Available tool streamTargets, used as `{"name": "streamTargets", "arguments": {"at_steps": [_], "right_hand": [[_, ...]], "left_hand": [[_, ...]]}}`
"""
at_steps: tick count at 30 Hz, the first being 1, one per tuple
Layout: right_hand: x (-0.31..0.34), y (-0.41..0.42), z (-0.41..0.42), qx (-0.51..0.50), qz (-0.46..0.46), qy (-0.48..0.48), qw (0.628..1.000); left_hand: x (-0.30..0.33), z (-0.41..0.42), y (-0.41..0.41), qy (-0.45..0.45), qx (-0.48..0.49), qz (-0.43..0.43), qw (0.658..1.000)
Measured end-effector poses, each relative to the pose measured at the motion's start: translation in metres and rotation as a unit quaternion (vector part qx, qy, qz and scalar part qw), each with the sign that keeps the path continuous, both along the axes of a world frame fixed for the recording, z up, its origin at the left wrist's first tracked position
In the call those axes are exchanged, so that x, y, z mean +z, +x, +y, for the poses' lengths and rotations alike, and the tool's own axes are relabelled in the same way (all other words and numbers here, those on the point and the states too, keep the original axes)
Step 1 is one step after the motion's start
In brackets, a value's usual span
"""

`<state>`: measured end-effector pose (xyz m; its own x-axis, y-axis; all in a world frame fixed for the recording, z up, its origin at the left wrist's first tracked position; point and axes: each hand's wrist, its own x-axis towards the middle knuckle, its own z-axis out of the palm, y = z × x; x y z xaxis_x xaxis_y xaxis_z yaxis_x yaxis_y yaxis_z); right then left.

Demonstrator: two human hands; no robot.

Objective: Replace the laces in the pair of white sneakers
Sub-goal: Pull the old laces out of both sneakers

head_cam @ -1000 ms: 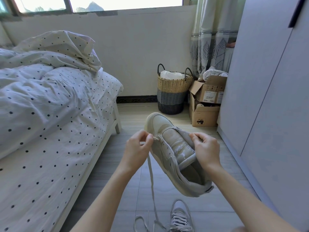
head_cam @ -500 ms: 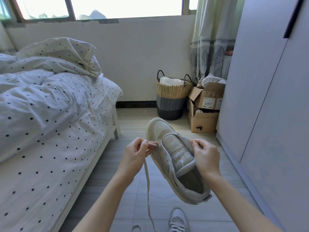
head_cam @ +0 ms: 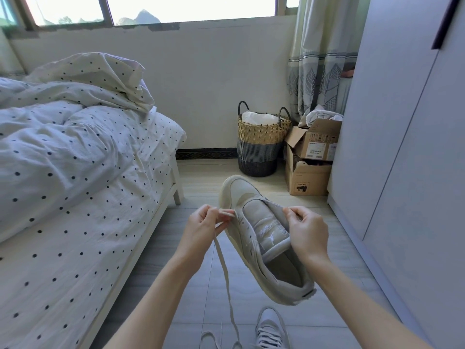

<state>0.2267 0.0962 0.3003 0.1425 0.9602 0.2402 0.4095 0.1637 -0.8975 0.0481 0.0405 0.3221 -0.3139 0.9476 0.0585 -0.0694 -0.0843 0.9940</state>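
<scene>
Since the earlier frame, the left hand (head_cam: pixel 201 229) has drawn the flat white lace (head_cam: pixel 224 267) leftward, pinching it. Right hand (head_cam: pixel 305 234) grips the white leather sneaker's (head_cam: pixel 261 230) far edge; its fingertips are hidden. Second laced sneaker (head_cam: pixel 270 328) is cut off at frame bottom.

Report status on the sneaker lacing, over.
Left hand pinching lace at sneaker. Right hand gripping its other side. Second sneaker on floor. Nothing obstructing.

two bare forearms enter from bottom edge, no sleeves visible up to frame edge. left hand (head_cam: pixel 201 229) bare: no glove, ring, watch or band in sight. right hand (head_cam: pixel 308 234) likewise bare, wrist unadorned. nails short, unpainted as far as visible. no other clothing in view.
</scene>
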Motion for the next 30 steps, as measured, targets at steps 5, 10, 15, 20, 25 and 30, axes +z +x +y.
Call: {"name": "streamTargets", "arguments": {"at_steps": [5,10,15,20,25,30], "right_hand": [[-0.004,-0.003,-0.007,0.01,-0.114,0.027,0.993],[-0.004,-0.004,-0.01,0.022,-0.128,0.039,0.991],[-0.004,0.0,-0.005,0.013,-0.054,-0.023,0.998],[-0.006,0.001,-0.001,-0.002,-0.003,-0.076,0.997],[-0.012,-0.002,0.001,-0.002,0.021,-0.111,0.994],[-0.015,-0.003,0.0,0.01,0.002,-0.104,0.995]], "left_hand": [[-0.011,-0.005,0.0,-0.024,0.0,0.226,0.974],[-0.013,-0.005,-0.003,-0.039,-0.026,0.229,0.972],[-0.009,-0.004,-0.003,-0.039,-0.043,0.145,0.988],[-0.004,-0.004,-0.001,-0.031,-0.047,0.061,0.997],[0.006,0.001,-0.001,0.005,-0.01,-0.088,0.996],[0.002,-0.005,-0.007,-0.036,0.024,0.019,0.999]]}}
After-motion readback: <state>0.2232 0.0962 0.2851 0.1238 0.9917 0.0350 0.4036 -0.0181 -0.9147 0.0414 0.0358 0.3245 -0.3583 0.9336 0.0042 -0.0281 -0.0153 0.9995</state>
